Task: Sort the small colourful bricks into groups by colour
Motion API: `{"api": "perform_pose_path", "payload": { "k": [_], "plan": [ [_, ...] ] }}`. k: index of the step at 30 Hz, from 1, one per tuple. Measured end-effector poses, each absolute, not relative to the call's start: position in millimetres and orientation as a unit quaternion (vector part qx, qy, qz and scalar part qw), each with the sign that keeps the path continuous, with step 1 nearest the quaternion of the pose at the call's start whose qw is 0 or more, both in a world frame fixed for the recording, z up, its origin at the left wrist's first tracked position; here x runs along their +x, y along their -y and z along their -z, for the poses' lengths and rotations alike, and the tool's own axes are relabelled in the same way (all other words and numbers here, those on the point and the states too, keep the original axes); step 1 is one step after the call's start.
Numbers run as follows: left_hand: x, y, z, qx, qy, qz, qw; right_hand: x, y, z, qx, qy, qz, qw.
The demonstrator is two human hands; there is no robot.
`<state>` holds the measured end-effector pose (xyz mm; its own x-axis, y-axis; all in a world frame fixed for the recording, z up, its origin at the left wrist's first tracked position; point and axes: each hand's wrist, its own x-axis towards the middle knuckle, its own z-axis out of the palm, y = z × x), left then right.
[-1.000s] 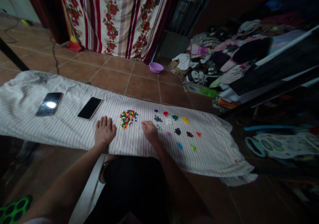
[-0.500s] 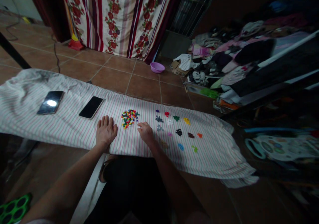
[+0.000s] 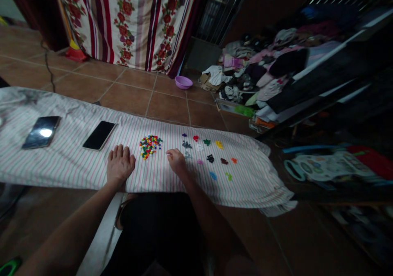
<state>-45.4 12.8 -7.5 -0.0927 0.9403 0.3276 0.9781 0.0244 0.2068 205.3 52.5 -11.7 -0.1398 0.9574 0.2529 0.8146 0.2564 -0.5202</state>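
Note:
A mixed heap of small coloured beads (image 3: pixel 150 145) lies on the striped cloth (image 3: pixel 166 177). My left hand (image 3: pixel 120 164) rests flat left of this heap, fingers stretched out. To the heap's right, my right hand (image 3: pixel 177 161) pinches a tiny whitish bead, partly hidden by the fingertips. Beyond it, single-colour piles are spread out: grey beads (image 3: pixel 186 144), white beads (image 3: pixel 200 147), red beads (image 3: pixel 195 138), green beads (image 3: pixel 206 142), yellow beads (image 3: pixel 219 144), black beads (image 3: pixel 210 158), brown beads (image 3: pixel 224 161), blue beads (image 3: pixel 213 175) and several others. My right forearm covers part of the cloth nearby.
Two phones, a dark phone (image 3: pixel 100 135) and a shiny phone (image 3: pixel 42 132), lie on the cloth at left. On the tiled floor behind stands a purple basin (image 3: pixel 183 82). Heaped clothes (image 3: pixel 260 69) fill the back right, and a floral curtain (image 3: pixel 135 26) hangs behind.
The view has swung to the right, so everything appears further left. My right hand has drawn slightly away from the mixed heap, toward the sorted piles. My left hand stays flat.

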Motion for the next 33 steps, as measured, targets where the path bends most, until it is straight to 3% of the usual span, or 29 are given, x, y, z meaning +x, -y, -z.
{"api": "perform_pose_path", "payload": {
  "k": [7, 19, 33],
  "plan": [
    [-45, -12, 7, -0.679, 0.709, 0.174, 0.078, 290, -76, -4, -0.657, 0.673, -0.081, 0.331],
    [-45, -13, 7, -0.677, 0.711, 0.171, 0.079, 345, -96, -11, -0.769, 0.612, -0.023, 0.186],
    [-46, -13, 8, -0.680, 0.707, 0.173, 0.084, 347, -96, -7, -0.761, 0.628, -0.011, 0.164]
  ]
}}
